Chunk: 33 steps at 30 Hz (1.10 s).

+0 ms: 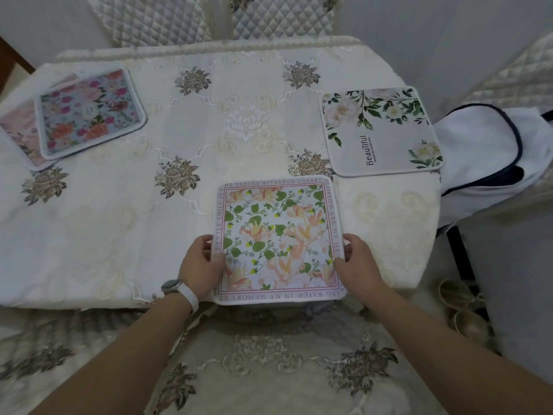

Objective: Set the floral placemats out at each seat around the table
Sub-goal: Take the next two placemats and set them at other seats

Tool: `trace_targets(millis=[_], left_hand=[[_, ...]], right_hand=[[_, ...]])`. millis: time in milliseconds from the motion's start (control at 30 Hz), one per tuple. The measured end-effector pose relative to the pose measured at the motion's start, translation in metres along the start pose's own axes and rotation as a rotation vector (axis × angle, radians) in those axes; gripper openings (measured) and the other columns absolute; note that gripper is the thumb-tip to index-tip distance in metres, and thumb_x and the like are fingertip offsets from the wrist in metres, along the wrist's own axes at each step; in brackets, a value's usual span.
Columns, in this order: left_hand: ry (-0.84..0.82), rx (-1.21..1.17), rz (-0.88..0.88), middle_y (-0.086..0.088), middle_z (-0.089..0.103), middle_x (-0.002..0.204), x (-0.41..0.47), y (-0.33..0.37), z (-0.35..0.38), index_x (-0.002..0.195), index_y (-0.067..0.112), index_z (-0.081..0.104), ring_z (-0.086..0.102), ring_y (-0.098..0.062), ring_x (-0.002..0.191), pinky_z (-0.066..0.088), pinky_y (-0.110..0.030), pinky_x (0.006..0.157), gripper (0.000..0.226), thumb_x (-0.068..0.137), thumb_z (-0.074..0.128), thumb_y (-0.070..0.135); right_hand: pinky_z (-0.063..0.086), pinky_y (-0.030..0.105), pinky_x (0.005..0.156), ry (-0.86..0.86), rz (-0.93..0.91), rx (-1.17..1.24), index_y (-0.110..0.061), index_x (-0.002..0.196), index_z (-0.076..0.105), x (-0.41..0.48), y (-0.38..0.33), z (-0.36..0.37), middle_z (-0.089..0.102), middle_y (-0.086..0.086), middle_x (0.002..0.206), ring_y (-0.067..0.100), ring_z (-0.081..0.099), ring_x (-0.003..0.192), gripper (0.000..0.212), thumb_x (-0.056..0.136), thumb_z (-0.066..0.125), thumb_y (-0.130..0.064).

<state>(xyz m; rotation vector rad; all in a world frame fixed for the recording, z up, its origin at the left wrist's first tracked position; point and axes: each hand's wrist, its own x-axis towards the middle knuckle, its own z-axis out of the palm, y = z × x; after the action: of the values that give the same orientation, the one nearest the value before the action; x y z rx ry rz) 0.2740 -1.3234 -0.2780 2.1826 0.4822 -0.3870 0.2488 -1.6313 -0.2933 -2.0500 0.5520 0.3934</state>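
Observation:
A peach-and-green floral placemat point(278, 232) with a lettered border lies at the near edge of the table point(119, 235). My left hand point(200, 265) grips its left edge, thumb on top. My right hand point(356, 259) holds its right edge the same way. A white placemat point(380, 130) with green leaves and the word "Beautiful" lies at the right side. At the far left a bright pink-and-orange floral placemat point(89, 112) sits on top of a paler pink one point(18, 130).
An embroidered cream tablecloth covers the table and hangs over its near edge. Quilted chair backs point(209, 16) stand at the far side. A white bag with dark trim point(484, 163) rests at the right, with another quilted chair behind it. Shoes point(460, 310) lie on the floor.

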Motion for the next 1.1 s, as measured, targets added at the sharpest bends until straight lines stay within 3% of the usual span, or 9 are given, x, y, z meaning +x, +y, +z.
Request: trace_targets(millis=[67,133,233,367,567,967,1100], left_hand=[[-0.029,0.169,0.121,0.003,0.058,0.115,-0.011,-0.012,0.001,0.128,0.017,0.050,0.061,-0.020,0.103,0.053,-0.040,0.087,0.049,0.084,0.069,0.026],[-0.063,0.317,0.233,-0.002,0.053,0.128,-0.019,-0.025,0.002,0.132,0.013,0.049,0.053,-0.022,0.114,0.047,-0.041,0.099,0.062,0.080,0.070,0.040],[-0.105,0.489,0.261,-0.009,0.038,0.149,-0.025,-0.041,0.004,0.140,0.014,0.043,0.038,-0.028,0.135,0.035,-0.043,0.110,0.082,0.074,0.070,0.055],[-0.089,0.569,0.320,-0.014,0.034,0.151,-0.032,-0.054,0.008,0.140,0.015,0.045,0.036,-0.034,0.136,0.033,-0.043,0.110,0.099,0.058,0.073,0.063],[-0.100,0.582,0.358,-0.014,0.025,0.155,-0.030,-0.060,0.009,0.142,0.018,0.040,0.024,-0.032,0.142,0.025,-0.043,0.116,0.100,0.058,0.083,0.053],[-0.063,0.516,0.396,-0.014,0.031,0.150,-0.029,-0.062,0.011,0.139,0.015,0.044,0.030,-0.033,0.137,0.026,-0.040,0.113,0.095,0.059,0.086,0.045],[-0.067,0.506,0.386,-0.013,0.029,0.152,-0.029,-0.061,0.009,0.140,0.015,0.043,0.030,-0.033,0.138,0.024,-0.039,0.114,0.095,0.060,0.085,0.045]], right_hand=[[0.055,0.032,0.083,-0.025,-0.047,-0.142,-0.018,0.133,0.047,-0.007,0.007,-0.003,0.049,0.003,0.124,0.016,0.055,0.109,0.048,0.087,0.058,-0.009],[0.046,0.036,0.099,-0.063,-0.108,-0.285,-0.015,0.138,0.044,-0.013,0.014,-0.005,0.042,0.003,0.131,0.019,0.044,0.120,0.053,0.088,0.060,-0.016],[0.034,0.031,0.106,-0.099,-0.211,-0.409,-0.012,0.140,0.043,-0.022,0.018,-0.005,0.039,0.004,0.138,0.019,0.035,0.126,0.054,0.091,0.060,-0.024],[0.024,0.031,0.114,-0.147,-0.276,-0.541,-0.015,0.145,0.036,-0.037,0.024,0.000,0.024,0.007,0.151,0.022,0.023,0.137,0.068,0.087,0.066,-0.034],[0.016,0.037,0.118,-0.137,-0.314,-0.660,-0.023,0.146,0.031,-0.040,0.039,0.006,0.010,0.008,0.161,0.026,0.011,0.146,0.080,0.081,0.065,-0.055],[0.015,0.046,0.118,-0.092,-0.272,-0.690,-0.027,0.145,0.033,-0.036,0.032,0.014,0.009,0.011,0.161,0.030,0.009,0.146,0.073,0.084,0.061,-0.055],[0.012,0.047,0.118,-0.131,-0.253,-0.766,-0.031,0.148,0.025,-0.034,0.030,0.013,0.003,0.009,0.162,0.030,0.005,0.147,0.083,0.080,0.064,-0.057]])
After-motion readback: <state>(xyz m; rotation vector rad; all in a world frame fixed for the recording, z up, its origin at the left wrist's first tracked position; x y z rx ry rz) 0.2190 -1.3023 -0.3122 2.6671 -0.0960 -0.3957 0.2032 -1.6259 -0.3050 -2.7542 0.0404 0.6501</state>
